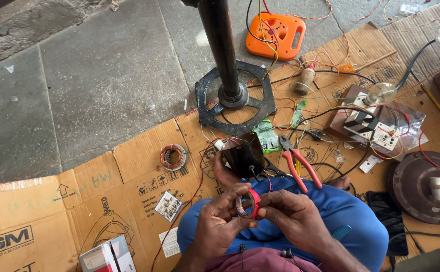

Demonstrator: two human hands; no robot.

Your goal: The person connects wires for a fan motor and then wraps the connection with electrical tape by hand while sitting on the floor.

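We are gripping a small red roll of adhesive tape (248, 203) between both hands, low in the view and just above our lap in blue trousers (331, 211): our left hand (219, 221) is closing its fingers around the near rim of the roll, and our right hand (293, 214) is pinching the opposite rim with thumb and fingertips, so both hands are grasping the same roll. Just beyond our hands, a dark, curved metal housing (243, 153) with thin wires trailing from it is resting by our knee, and a pair of red-handled pliers (298, 163) is lying just beside it on the flattened brown cardboard sheet (94, 191) that is covering the floor. To the left on that cardboard, a small copper-wound ring coil (172, 156) is sitting well apart from our hands. Farther out, a black upright pole (223, 48) is rising from a black, round, spoked metal base (236, 103) that is straddling the cardboard edge and the grey stone floor (94, 75). To the right, a white switch-and-socket board on a wooden block (368, 123) is lying among tangled red and black wires, and at the far edge an orange plastic extension socket box (275, 35) is resting on the stone.
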